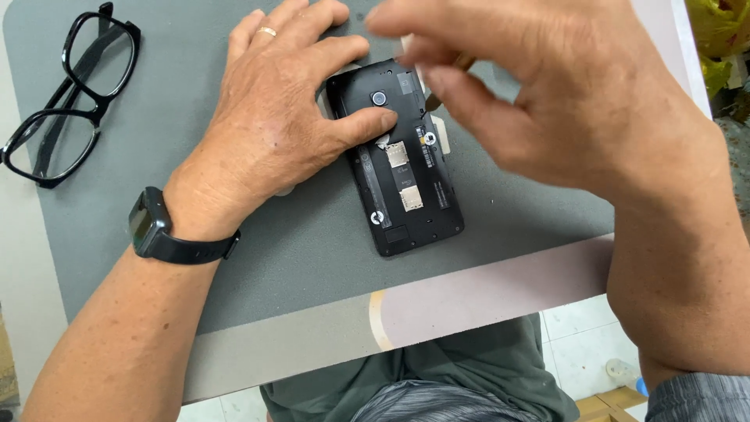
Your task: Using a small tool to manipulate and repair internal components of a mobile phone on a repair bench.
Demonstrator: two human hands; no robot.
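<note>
Black and backless, the phone lies face down on the grey mat near the middle of the bench, its camera lens, card slots and inner frame exposed. The left hand lies flat and open beside it, fingers spread on the mat, the thumb pressing the upper part of the phone just below the lens to pin it. The right hand hovers above the top edge, blurred, fingers drawn together as if pinching something small and pale; whether it truly grips a tool or a part cannot be told.

To my eye, work on the upper edge goes best with that thumb firm but clear of the lens and the slots, so the body cannot slide while the right fingers act. Small, light moves suit parts this fine. A watch sits on the left wrist, and glasses lie well apart at the mat's far left corner.
</note>
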